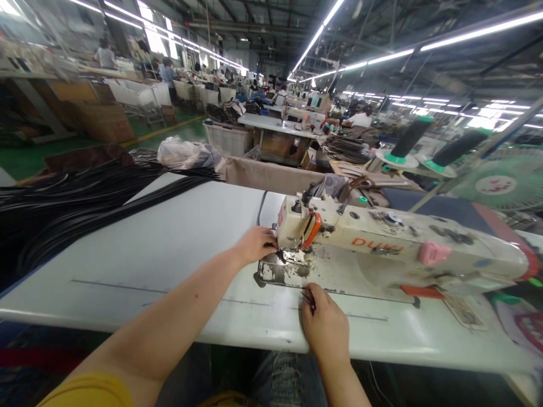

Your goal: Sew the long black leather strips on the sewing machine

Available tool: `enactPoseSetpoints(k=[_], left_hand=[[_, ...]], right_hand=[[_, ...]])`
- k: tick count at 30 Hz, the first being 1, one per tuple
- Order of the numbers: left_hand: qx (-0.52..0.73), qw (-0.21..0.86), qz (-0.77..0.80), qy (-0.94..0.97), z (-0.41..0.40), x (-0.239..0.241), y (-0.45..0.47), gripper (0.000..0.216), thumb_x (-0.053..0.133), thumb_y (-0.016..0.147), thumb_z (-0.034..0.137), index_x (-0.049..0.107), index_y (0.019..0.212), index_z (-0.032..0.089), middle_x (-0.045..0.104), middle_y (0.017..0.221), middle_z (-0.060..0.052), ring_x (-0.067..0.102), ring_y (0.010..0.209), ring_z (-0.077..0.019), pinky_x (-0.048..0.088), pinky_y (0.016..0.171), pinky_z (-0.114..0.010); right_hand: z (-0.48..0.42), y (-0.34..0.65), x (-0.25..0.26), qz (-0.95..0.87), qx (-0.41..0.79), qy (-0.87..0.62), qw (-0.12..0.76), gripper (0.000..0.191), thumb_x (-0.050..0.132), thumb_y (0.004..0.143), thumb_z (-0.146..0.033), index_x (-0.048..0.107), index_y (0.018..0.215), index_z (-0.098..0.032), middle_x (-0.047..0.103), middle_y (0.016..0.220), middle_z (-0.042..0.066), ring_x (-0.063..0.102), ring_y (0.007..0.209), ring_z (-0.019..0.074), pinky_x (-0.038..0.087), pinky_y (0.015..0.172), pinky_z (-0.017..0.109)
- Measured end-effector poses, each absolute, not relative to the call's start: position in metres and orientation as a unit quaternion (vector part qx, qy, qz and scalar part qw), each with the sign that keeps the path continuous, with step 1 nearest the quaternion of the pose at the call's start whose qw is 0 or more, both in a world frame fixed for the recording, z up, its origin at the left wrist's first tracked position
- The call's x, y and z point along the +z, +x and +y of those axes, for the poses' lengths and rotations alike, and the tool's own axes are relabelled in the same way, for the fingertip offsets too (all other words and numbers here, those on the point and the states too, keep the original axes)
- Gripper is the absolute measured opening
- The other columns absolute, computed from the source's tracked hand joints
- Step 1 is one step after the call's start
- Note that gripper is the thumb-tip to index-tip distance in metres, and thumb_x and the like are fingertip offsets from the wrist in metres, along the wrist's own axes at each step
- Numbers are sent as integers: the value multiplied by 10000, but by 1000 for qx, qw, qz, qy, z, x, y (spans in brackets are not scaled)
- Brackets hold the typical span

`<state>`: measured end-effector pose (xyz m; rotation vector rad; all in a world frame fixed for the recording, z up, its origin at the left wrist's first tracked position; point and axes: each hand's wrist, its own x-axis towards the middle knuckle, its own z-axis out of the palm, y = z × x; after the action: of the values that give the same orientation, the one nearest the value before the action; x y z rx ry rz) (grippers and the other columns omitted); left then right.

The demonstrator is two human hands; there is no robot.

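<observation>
A cream sewing machine (339,232) with orange lettering stands on the pale table. My left hand (258,245) reaches to the left side of its needle end, fingers bent together close to the presser foot (292,256); what they pinch, if anything, is hidden. At the front edge of the machine bed (331,277) rests my right hand (326,322), closed around something thin and dark whose tip pokes out past the fingers. Its kind cannot be made out.
Black strips (106,198) lie piled over the table's left end. Printed ruler lines (123,287) run along the tabletop (178,249). Dark thread cones (411,140) and a green fan (500,181) stand at right. Farther back are another sewing machine (303,117) and several people.
</observation>
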<state>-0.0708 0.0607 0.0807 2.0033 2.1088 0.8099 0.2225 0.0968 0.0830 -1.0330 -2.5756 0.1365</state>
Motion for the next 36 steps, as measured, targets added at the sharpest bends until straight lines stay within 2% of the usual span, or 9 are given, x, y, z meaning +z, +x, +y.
enactPoseSetpoints(k=[8, 16, 23, 31, 36], left_hand=[[278, 68, 756, 588, 47, 89, -47, 57, 751, 873, 261, 804, 884, 248, 766, 999, -28, 671, 1022, -234, 455, 958, -386], [307, 104, 793, 515, 39, 88, -28, 104, 714, 886, 170, 794, 936, 216, 708, 1008, -32, 685, 916, -166, 524, 855, -272], [304, 144, 805, 489, 32, 93, -15, 114, 725, 864, 141, 782, 941, 204, 691, 1028, -29, 684, 850, -146, 534, 797, -255], [286, 181, 830, 443, 26, 94, 22, 133, 707, 856, 155, 760, 977, 176, 671, 1074, -63, 686, 881, -144, 554, 830, -238], [262, 190, 840, 436, 29, 103, 34, 187, 620, 907, 197, 745, 1039, 154, 652, 1161, -115, 697, 944, -166, 553, 906, -252]], right_hand=[[98, 223, 80, -911, 52, -367, 178, 271, 567, 882, -113, 655, 1116, -219, 728, 911, 25, 659, 786, 206, 351, 673, 301], [97, 222, 83, -912, 49, -361, 188, 249, 581, 864, -96, 650, 1070, -218, 726, 895, 23, 650, 762, 201, 336, 659, 302], [97, 221, 83, -912, 45, -357, 198, 245, 591, 851, -98, 653, 1059, -211, 721, 876, 24, 644, 747, 199, 331, 648, 304], [96, 220, 82, -909, 48, -358, 209, 238, 584, 847, -100, 653, 1045, -212, 717, 865, 19, 633, 738, 185, 331, 657, 296], [95, 220, 81, -909, 52, -359, 206, 269, 580, 844, -92, 655, 1072, -212, 719, 870, 17, 637, 747, 189, 337, 666, 297]])
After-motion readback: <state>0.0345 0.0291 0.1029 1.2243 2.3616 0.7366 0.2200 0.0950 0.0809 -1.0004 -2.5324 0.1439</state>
